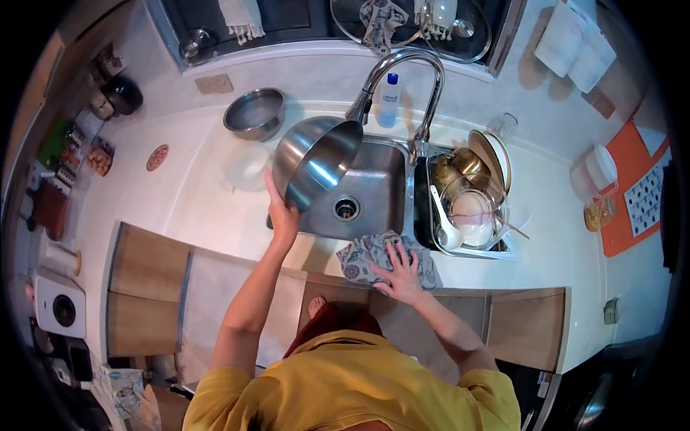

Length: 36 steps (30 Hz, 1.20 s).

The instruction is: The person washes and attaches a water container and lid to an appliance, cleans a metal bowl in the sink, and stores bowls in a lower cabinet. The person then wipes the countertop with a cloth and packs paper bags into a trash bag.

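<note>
The left hand [282, 215] grips a tilted steel bowl [298, 158]; the right hand [401, 275], fingers spread, touches a patterned cloth [356, 260]. Writing on the blue-capped bottle [389, 104] is illegible.

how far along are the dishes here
Looks done: the white spoon and other dishes are stacked right of the main basin, which holds nothing visible. In hand: the left hand holds the big steel bowl tilted, while the right hand rests on the patterned cloth. Left, probably: finishing that bowl. Whether the smaller metal bowl on the counter is finished, I can't tell.
</note>
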Available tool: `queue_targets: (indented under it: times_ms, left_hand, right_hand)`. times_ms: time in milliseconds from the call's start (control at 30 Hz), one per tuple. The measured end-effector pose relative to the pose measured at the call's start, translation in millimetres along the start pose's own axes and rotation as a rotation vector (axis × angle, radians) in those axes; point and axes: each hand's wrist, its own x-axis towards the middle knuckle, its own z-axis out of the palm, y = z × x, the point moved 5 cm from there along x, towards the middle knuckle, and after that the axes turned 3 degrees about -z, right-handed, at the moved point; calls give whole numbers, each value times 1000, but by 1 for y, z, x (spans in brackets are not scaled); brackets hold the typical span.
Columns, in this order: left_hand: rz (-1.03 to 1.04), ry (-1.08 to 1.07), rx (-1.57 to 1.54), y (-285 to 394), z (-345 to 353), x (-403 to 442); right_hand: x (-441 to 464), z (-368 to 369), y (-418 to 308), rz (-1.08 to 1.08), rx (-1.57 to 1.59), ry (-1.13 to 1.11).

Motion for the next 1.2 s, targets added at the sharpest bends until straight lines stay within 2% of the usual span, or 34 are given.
queue_targets:
  times_ms: [67, 200, 233, 300, 367, 400, 467, 533, 567, 600, 633, 700, 767, 833, 900, 967, 1000, 1067, 1167, 1200]
  left_hand:
    - [-144, -60, -49, -2, 3, -11]
    - [-215, -78, -259, -10, 12, -23]
    - [-211, -79, -259, -12, 14, -25]
    - [-277, -126, -469, -17, 20, -30]
    - [-357, -132, -534, -24, 24, -40]
    - [-356, -121, -545, -22, 26, -48]
    - [-354, -130, -597, -18, 33, -70]
    - [-373, -166, -657, -9, 42, -92]
    - [-395, -183, -674, -2, 46, -103]
    - [-369, -199, -649, -2, 53, -115]
    - [-342, -215, -626, -2, 59, -123]
    - [-635, -283, -685, -11, 70, -133]
    - [-607, -307, -724, -24, 70, -127]
    - [-580, -280, -784, -26, 58, -116]
    - [-528, -314, -859, -21, 36, -104]
    - [-534, -333, -810, -15, 16, -98]
    - [-538, -333, -812, -12, 8, -98]
    - [-539, -353, -688, -12, -1, -102]
    - [-594, -356, -633, -17, -1, -100]
    - [-591, -360, -636, -18, -2, -95]
  right_hand:
    - [3, -6, 1, 134, -114, 151]
    - [0, 29, 7, 119, -124, 187]
    - [-3, 33, 13, 157, -27, 227]
    - [5, 30, 21, 180, 61, 275]
    - [11, 15, 45, 793, 806, 667]
    - [25, 19, 60, 758, 1041, 899]
    - [69, -21, 41, 713, 1700, 1091]
    - [115, -21, 50, 819, 1857, 1216]
    - [140, -21, 53, 792, 1922, 1230]
    - [162, -17, 55, 924, 1897, 1370]
    - [184, -16, 53, 917, 1899, 1375]
    - [216, -24, 45, 777, 1650, 1400]
    - [221, -48, -2, 427, 1474, 1050]
    - [216, -49, -35, 176, 1071, 680]
    - [207, 2, -39, -276, 559, 322]
    - [177, -14, -32, -394, 65, -55]
    - [174, -25, -18, -405, -168, -136]
    - [173, -36, 14, -473, -434, -71]
    - [168, -75, 23, -467, -455, 122]
    - [163, -85, 25, -465, -459, 122]
